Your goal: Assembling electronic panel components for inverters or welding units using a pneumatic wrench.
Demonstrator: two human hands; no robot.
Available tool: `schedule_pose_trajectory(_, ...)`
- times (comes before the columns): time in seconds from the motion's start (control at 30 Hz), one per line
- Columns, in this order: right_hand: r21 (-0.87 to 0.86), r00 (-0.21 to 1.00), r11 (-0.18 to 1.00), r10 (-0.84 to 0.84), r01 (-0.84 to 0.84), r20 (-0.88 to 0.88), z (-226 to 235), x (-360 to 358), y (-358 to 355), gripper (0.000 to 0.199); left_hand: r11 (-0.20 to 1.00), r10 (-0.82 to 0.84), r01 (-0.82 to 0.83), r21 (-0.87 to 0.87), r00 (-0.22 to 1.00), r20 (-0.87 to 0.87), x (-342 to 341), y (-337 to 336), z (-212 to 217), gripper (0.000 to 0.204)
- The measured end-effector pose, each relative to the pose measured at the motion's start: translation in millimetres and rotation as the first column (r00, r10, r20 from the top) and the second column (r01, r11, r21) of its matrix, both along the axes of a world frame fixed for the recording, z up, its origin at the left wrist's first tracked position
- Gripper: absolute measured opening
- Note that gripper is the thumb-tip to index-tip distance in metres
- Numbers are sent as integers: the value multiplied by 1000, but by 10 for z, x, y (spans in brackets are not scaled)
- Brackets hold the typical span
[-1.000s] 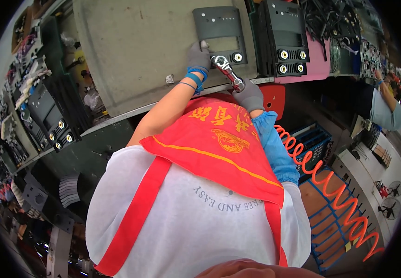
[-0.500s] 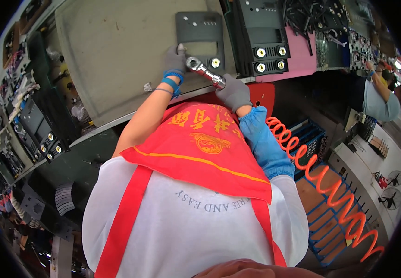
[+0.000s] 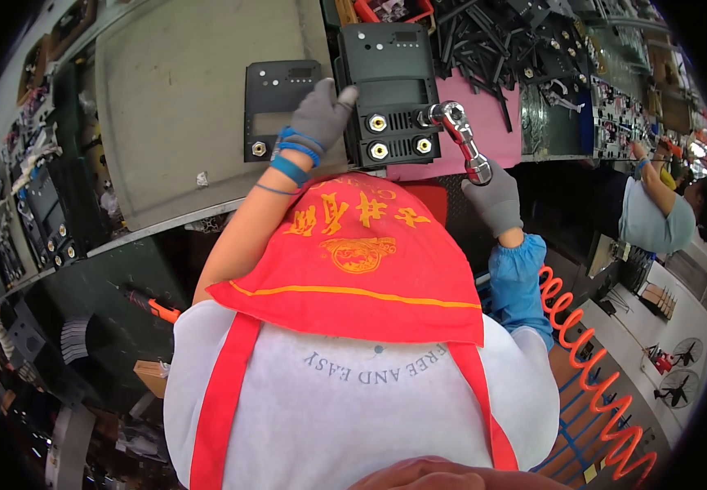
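Observation:
A grey glove covers my right hand (image 3: 496,200), which is closed around the handle of a shiny metal ratchet wrench (image 3: 461,135). The wrench's head sits at the upper right brass-and-white nut fitting of a dark panel (image 3: 390,65) with several such fittings and vent slots. My left hand (image 3: 325,114), also gloved, is at the panel's left edge, thumb and fingers apart, with the thumb against or just over that edge. Left of it lies a smaller dark panel (image 3: 262,98), with one fitting at its lower left and a rectangular window partly covered by my hand.
A pink sheet (image 3: 488,122) lies right of the panel, with a heap of black strips (image 3: 484,49) behind. A red bin (image 3: 394,10) stands at the back. An orange coiled hose (image 3: 590,359) hangs at my right. Another person (image 3: 655,200) is at far right.
The ratchet wrench has moved right, from beside the smaller panel to a fitting on the larger one. My left hand has shifted right to the larger panel's edge. Both panels appear farther left.

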State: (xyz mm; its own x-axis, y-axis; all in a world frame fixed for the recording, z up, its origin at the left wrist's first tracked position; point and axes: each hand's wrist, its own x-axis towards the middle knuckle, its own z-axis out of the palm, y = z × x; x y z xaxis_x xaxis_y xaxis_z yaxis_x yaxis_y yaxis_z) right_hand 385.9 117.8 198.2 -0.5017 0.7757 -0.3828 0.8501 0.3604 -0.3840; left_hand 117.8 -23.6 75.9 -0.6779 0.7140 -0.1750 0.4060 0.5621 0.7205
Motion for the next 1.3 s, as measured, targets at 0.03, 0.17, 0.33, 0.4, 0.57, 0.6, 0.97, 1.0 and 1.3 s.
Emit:
schedule_pose_trajectory(0.03, 2, 1000, 1000, 11, -11, -5, -45, 5, 110, 33, 1000, -3, 3, 3, 999, -40, 166, 159, -79, 54)
schedule_pose_trajectory(0.17, -40, 983, 990, 140, -136, 118, -297, 69, 365, 29, 991, 70, -79, -107, 994, -87, 372, 357, -115, 50)
schedule_pose_trajectory(0.33, -28, 959, 974, 226, -225, 169, -334, 72, 500, 27, 974, 82, -100, -201, 992, -98, 434, 421, -35, 46)
schedule_pose_trajectory(0.4, 3, 929, 957, 281, -290, 242, -257, 25, 468, 25, 974, 90, -112, -196, 989, -119, 481, 414, 30, 47)
schedule_pose_trajectory(0.57, -69, 935, 951, 310, -303, 174, -361, 10, 663, 25, 971, 88, -123, -204, 981, -175, 438, 422, -24, 46)
schedule_pose_trajectory(0.6, -61, 929, 948, 320, -314, 187, -383, 17, 679, 25, 974, 88, -117, -195, 984, -155, 430, 422, -29, 46)
schedule_pose_trajectory(0.97, -71, 930, 969, 247, -237, 270, -371, 16, 562, 29, 975, 92, -116, -189, 987, -131, 451, 413, -20, 49)
schedule_pose_trajectory(1.0, -74, 929, 969, 248, -237, 276, -372, 19, 567, 28, 977, 94, -118, -176, 986, -139, 455, 416, -16, 49)
schedule_pose_trajectory(1.3, -49, 923, 968, 249, -246, 294, -406, 11, 571, 27, 984, 115, -134, -120, 982, -153, 471, 414, -74, 50)
